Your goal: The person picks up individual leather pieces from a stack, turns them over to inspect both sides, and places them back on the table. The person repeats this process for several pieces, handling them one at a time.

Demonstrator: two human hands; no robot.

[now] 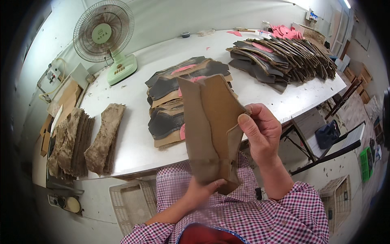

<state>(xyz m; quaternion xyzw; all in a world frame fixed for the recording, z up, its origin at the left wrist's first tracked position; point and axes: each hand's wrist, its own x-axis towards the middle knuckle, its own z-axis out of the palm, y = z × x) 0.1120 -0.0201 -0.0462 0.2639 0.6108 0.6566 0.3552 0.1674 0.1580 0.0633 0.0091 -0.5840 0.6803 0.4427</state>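
Observation:
In front of me, above the near table edge, I hold up a brown, leather-like cut piece (193, 126) with a lighter tan inner panel. Its long edges are folded inward along both sides. My right hand (263, 132) pinches its right edge between thumb and fingers. Down at the lower end, my left hand (203, 192) is closed on the piece, thumb in front and fingers hidden behind. Behind the piece lies a stack of dark grey and tan cut pieces (166, 122), with pink patches showing among them.
Furry brown pieces (105, 136) stand on the white table (138, 150) at left. A green fan (122, 69) is behind them. A long row of dark pieces (300, 61) and pink scraps (284, 31) lie far right. Plastic baskets (132, 203) sit below.

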